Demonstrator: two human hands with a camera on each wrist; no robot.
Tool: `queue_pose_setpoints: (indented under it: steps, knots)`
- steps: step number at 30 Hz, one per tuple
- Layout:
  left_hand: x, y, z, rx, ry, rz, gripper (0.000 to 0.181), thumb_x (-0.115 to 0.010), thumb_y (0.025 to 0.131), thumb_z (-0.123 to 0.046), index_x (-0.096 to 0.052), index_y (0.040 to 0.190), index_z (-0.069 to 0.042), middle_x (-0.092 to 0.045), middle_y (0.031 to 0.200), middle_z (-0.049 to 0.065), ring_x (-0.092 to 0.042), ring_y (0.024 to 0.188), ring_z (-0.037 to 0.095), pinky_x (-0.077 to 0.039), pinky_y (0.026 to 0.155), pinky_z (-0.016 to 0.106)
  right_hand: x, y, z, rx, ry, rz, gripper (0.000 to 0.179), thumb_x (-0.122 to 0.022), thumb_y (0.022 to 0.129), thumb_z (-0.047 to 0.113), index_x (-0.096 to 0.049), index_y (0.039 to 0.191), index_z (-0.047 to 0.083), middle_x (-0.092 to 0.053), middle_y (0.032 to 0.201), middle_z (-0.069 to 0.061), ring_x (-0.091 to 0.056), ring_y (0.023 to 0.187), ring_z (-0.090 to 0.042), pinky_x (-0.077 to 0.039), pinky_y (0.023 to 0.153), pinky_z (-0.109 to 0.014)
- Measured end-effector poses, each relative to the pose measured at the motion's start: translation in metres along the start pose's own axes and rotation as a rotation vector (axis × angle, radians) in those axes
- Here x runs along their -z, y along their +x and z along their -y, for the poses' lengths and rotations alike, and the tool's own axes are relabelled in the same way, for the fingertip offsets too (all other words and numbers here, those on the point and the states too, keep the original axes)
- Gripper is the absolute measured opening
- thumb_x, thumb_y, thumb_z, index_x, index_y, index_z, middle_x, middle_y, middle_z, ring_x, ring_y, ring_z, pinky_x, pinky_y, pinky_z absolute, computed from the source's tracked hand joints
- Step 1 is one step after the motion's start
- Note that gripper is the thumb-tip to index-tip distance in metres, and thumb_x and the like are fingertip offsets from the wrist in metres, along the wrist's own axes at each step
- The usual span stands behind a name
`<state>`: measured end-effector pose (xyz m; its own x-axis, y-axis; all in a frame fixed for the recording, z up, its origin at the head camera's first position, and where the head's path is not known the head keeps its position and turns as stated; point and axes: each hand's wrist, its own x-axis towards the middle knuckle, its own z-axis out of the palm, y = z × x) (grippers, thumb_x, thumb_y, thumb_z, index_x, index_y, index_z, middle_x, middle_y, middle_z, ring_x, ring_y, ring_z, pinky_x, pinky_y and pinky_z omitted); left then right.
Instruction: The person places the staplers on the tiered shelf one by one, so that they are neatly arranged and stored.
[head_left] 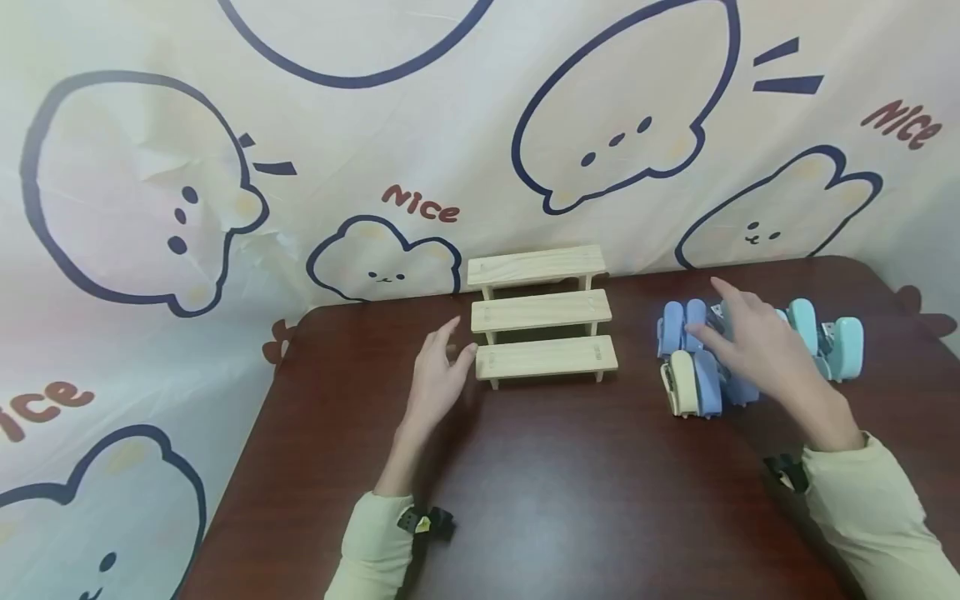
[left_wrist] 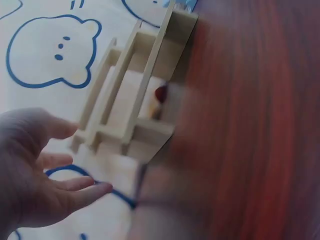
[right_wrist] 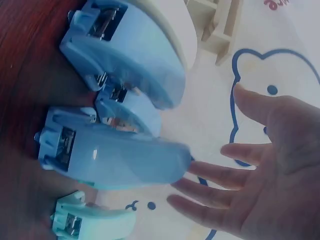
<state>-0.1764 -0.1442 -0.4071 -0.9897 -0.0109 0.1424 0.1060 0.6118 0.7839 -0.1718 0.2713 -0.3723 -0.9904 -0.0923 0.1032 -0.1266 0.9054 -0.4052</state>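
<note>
A pale wooden three-step rack (head_left: 542, 313) stands at the back of the dark table. My left hand (head_left: 437, 375) is at the rack's left end, fingers spread and holding nothing; whether the thumb touches the wood I cannot tell. Over the group of small staplers at the right hovers my right hand (head_left: 768, 346), fingers apart and grasping nothing. Under and beside it are a cream stapler (head_left: 683, 383), a blue stapler (head_left: 707, 383) and several others, partly hidden. In the right wrist view, a blue stapler (right_wrist: 127, 155) lies close to the fingertips of the right hand (right_wrist: 280, 175).
Mint-green staplers, one at the far right (head_left: 848, 348), stand at the right of the group. A cartoon-print cloth (head_left: 465, 142) hangs right behind the table (head_left: 540, 500). Dark straps are on both wrists, beside pale green sleeves.
</note>
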Motion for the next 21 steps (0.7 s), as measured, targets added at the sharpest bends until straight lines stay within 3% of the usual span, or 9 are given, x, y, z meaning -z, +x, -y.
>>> queue_pose_setpoints:
  steps: [3, 7, 11, 21]
  knots:
    - [-0.010, 0.001, 0.002, 0.093, -0.191, -0.005, 0.049, -0.065, 0.103, -0.018, -0.053, 0.149, -0.004, -0.059, 0.140, 0.020, -0.066, 0.117, 0.035, -0.056, 0.095, 0.049, 0.005, 0.000, -0.005, -0.033, 0.032, -0.002, 0.078, -0.066, 0.102, 0.033, -0.030, 0.154, -0.012, -0.040, 0.144, -0.045, -0.041, 0.128, -0.064, -0.039, 0.097, -0.077]
    - [-0.021, 0.001, 0.008, 0.229, -0.446, 0.021, 0.047, -0.063, 0.102, -0.010, -0.053, 0.147, 0.000, -0.058, 0.140, 0.022, -0.064, 0.117, 0.034, -0.057, 0.094, 0.042, 0.009, -0.003, -0.013, -0.066, 0.079, -0.024, 0.069, -0.064, 0.104, 0.030, -0.036, 0.151, -0.013, -0.049, 0.138, -0.043, -0.051, 0.121, -0.060, -0.048, 0.090, -0.073]
    - [-0.028, 0.001, 0.015, 0.320, -0.607, 0.043, 0.047, -0.062, 0.100, -0.003, -0.053, 0.146, 0.002, -0.056, 0.142, 0.024, -0.060, 0.120, 0.031, -0.056, 0.097, 0.040, 0.009, -0.005, -0.019, -0.091, 0.128, -0.085, 0.059, -0.062, 0.105, 0.023, -0.040, 0.148, -0.012, -0.054, 0.131, -0.042, -0.057, 0.114, -0.058, -0.052, 0.084, -0.070]
    - [-0.037, 0.003, 0.027, 0.370, -0.848, 0.015, 0.042, -0.063, 0.097, 0.003, -0.057, 0.139, 0.008, -0.059, 0.137, 0.024, -0.066, 0.101, 0.014, -0.056, 0.087, 0.024, -0.001, 0.001, -0.031, -0.133, 0.230, -0.132, 0.052, -0.059, 0.106, 0.019, -0.043, 0.145, -0.013, -0.054, 0.131, -0.042, -0.053, 0.119, -0.058, -0.049, 0.089, -0.071]
